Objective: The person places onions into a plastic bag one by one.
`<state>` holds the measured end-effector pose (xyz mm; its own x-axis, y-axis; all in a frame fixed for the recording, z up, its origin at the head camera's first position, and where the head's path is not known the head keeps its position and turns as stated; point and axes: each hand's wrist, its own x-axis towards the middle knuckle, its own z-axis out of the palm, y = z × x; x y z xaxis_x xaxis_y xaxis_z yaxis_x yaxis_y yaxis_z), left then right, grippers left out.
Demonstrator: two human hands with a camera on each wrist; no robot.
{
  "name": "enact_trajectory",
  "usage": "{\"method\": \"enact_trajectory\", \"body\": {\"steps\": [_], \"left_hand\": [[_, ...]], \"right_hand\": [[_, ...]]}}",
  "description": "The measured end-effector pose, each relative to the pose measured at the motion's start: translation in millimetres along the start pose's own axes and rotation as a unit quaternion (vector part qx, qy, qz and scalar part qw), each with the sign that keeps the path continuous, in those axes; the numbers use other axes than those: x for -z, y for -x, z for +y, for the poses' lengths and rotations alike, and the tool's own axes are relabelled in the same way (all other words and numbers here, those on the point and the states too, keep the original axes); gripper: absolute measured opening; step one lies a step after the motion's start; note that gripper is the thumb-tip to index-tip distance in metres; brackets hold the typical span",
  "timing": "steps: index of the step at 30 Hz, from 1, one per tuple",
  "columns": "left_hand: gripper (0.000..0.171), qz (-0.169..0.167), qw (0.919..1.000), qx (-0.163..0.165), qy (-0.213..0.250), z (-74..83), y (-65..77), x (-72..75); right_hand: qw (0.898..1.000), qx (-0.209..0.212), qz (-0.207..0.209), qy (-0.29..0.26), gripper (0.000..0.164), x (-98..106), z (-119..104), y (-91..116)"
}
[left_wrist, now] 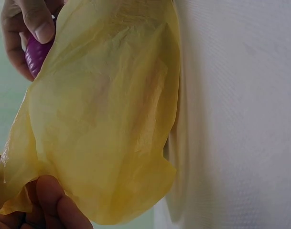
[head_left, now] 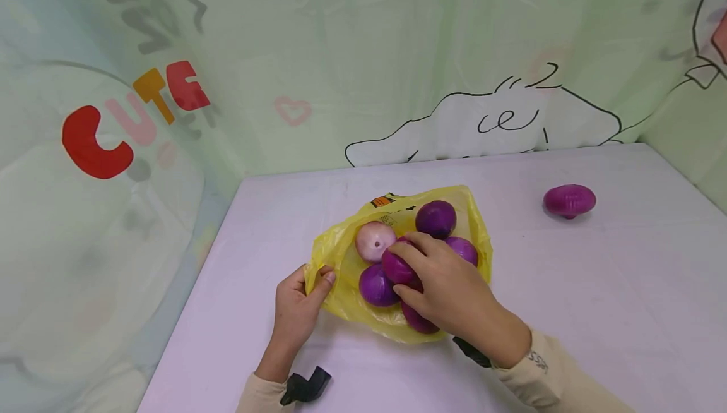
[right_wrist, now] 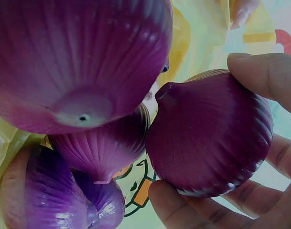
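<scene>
A yellow plastic bag (head_left: 332, 245) lies open-mouthed on the table, with several purple toy onions (head_left: 436, 218) in its mouth. One of these, a paler pink onion (head_left: 372, 240), shows its round end with a dark hole. My left hand (head_left: 296, 309) pinches the bag's left rim between thumb and fingers. Over the bag's opening, my right hand (head_left: 451, 283) grips a purple onion (right_wrist: 212, 136), thumb on one side and fingers on the other. In the left wrist view, the yellow film (left_wrist: 102, 119) hides most of what is inside.
Another purple onion (head_left: 570, 201) lies apart on the table at the back right. The table has a pale lilac cover (head_left: 568, 312). Behind it hangs a printed curtain (head_left: 318, 65). A black strap (head_left: 307, 385) sits at the left wrist.
</scene>
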<state>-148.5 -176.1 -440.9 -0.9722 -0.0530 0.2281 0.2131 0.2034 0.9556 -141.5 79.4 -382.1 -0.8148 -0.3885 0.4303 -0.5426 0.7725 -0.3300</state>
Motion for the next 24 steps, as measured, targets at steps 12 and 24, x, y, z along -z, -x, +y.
{"method": "enact_trajectory", "body": {"steps": [12, 24], "left_hand": [[0.012, -0.003, 1.0000, -0.001, -0.004, 1.3, 0.2, 0.1], [0.012, -0.003, 1.0000, -0.001, -0.003, 1.3, -0.3, 0.0]], "right_hand": [[1.000, 0.004, -0.005, -0.004, 0.054, -2.0, -3.9, 0.3], [1.000, 0.008, 0.016, -0.001, 0.052, -1.3, -5.4, -0.5]]}}
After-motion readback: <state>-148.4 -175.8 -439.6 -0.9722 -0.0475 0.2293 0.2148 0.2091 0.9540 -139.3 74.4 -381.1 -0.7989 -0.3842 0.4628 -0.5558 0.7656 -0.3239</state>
